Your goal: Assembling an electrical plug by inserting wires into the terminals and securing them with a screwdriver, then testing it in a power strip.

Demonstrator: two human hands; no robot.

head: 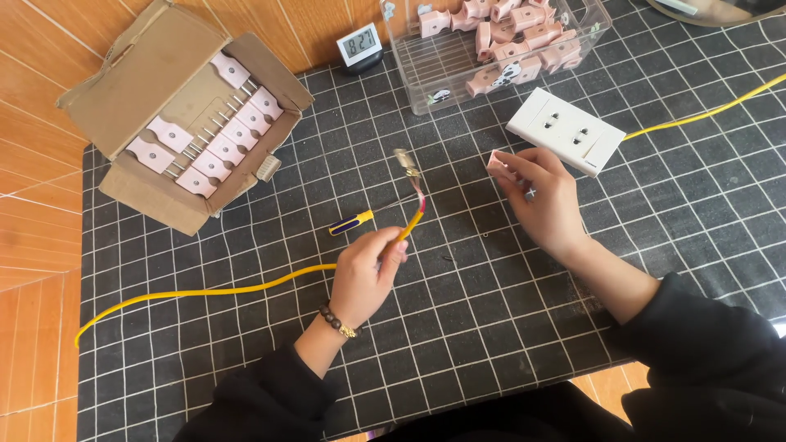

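My left hand point(367, 272) grips a yellow cable point(205, 292) near its stripped end, where metal prongs point(406, 161) are fixed to the bare wires. The cable runs off to the left across the black gridded mat point(458, 327). My right hand point(544, 196) holds a small pink plug shell point(499, 164) between thumb and fingers, just left of a white socket block point(565, 131). A blue-and-yellow screwdriver point(350, 223) lies on the mat above my left hand.
An open cardboard box point(147, 74) of pink plugs sits at the upper left. A clear plastic bin point(426, 74) with several pink plug parts stands at the top. A small digital clock point(360, 46) is beside it. The socket's yellow cord point(704, 113) runs right.
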